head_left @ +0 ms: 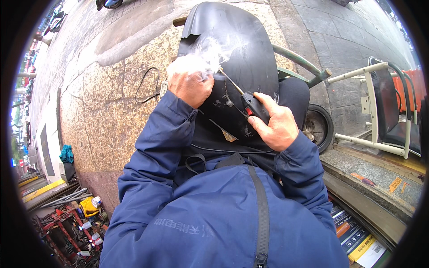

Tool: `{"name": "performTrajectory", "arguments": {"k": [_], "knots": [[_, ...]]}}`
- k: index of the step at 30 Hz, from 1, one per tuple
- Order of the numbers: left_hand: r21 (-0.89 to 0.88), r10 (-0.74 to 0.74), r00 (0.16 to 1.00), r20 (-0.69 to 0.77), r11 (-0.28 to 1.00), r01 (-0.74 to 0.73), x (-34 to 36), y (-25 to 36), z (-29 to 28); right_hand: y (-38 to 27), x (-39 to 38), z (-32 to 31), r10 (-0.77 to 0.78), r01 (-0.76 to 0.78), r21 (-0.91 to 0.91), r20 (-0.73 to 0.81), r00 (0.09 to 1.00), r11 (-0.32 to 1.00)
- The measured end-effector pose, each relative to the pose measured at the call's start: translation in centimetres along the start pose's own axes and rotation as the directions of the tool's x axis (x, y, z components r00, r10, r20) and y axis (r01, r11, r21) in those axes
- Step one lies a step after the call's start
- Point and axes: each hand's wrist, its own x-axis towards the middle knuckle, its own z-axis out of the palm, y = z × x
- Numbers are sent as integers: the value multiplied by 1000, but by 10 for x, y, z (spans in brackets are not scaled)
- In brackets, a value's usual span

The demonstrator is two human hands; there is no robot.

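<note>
A large curved black plastic panel [241, 40] rests across my lap, with a whitish crack-like line running down its surface. My right hand [279, 127] is closed around the black handle of a soldering iron [255, 107] with a red switch. Its long metal rod slants up and left, the tip at the panel close to my left hand. White smoke [214, 51] rises there. My left hand [190, 85] lies at the panel's left side with curled fingers; smoke and glare hide the fingertips and whatever they pinch.
A black cord [145, 85] lies on the stone paving at left. To the right stand a metal-framed chair [368, 105] and a black tyre [330, 127]. Tools with a yellow container [90, 206] crowd the lower left; printed boxes [357, 239] lie at lower right.
</note>
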Motion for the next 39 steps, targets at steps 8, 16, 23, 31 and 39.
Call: {"name": "performTrajectory", "arguments": {"k": [8, 16, 23, 31, 39], "knots": [[6, 25, 1000, 9, 1000, -25, 1, 2, -3, 2, 0, 1, 5, -5, -13, -3, 1000, 1000], [11, -4, 999, 38, 1000, 3, 0, 4, -3, 1, -3, -2, 1, 0, 25, -29, 1000, 1000], [28, -28, 995, 94, 999, 26, 4, 7, -3, 4, -3, -1, 0, 0, 25, -19, 1000, 1000], [140, -97, 993, 61, 986, 87, 3, 6, 5, 5, -5, -2, 29, -28, 52, -20, 999, 998], [131, 35, 999, -32, 991, -31, 4, 4, 7, 6, -4, 1, -1, 2, 53, -21, 1000, 999]]}}
